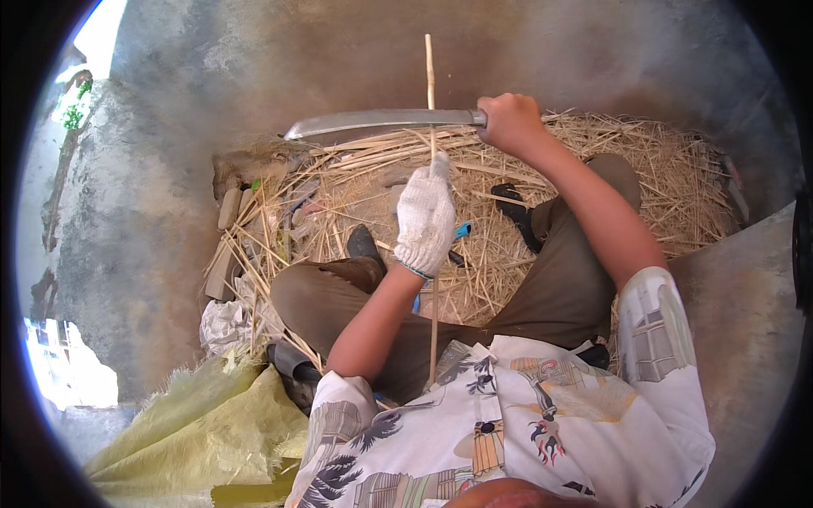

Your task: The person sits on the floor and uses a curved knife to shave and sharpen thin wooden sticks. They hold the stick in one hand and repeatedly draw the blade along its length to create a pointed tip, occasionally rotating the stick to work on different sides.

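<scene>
My right hand [513, 121], bare, is closed around the handle of a machete [381, 121]. Its long grey blade points left, the tip curving slightly. The blade crosses a thin, pale cane-like stick [429, 72] a little above my other hand; whether it touches the stick I cannot tell. In a white knitted glove, my left hand [426, 213] grips this stick, one finger stretched along it. The stick stands nearly in line with my body: its far end rises past the blade, and its near end runs down to my shirt front.
Split strips and shavings [669, 169] cover the ground around my feet and along the wall [576, 59]. A yellow-green woven sack [220, 423] lies at lower left, below a crumpled white bag [227, 326]. Wood blocks [224, 271] stand at the left, and a small blue object [462, 230] lies between my legs.
</scene>
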{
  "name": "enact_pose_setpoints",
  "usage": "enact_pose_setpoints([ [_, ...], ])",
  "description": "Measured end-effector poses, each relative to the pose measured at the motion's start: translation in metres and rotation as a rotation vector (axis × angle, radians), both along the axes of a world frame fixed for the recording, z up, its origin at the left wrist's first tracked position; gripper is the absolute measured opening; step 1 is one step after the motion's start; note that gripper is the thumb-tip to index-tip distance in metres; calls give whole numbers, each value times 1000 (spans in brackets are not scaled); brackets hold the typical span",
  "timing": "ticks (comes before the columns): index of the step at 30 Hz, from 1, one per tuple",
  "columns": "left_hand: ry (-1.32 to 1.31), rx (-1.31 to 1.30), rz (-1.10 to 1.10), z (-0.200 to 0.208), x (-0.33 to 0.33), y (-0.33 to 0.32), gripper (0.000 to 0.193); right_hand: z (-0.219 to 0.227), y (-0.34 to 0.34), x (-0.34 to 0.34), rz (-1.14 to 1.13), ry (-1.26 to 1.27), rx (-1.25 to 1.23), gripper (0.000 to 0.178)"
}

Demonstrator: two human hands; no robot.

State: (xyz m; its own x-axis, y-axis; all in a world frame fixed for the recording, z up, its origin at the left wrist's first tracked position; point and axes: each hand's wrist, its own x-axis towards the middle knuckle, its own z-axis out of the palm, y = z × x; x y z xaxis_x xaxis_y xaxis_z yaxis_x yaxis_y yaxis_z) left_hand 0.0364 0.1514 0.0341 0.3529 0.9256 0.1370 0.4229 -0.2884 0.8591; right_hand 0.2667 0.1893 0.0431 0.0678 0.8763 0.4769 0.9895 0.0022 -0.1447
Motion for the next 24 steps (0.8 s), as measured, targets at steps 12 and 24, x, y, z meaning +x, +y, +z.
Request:
enact_pose_setpoints([
  [12,-141,48,-99,-21,-6,8,46,9,2,-19,-101,41,-43,19],
  [24,-434,-601,142,35,2,-14,44,7,1,-31,16,-94,-17,16],
])
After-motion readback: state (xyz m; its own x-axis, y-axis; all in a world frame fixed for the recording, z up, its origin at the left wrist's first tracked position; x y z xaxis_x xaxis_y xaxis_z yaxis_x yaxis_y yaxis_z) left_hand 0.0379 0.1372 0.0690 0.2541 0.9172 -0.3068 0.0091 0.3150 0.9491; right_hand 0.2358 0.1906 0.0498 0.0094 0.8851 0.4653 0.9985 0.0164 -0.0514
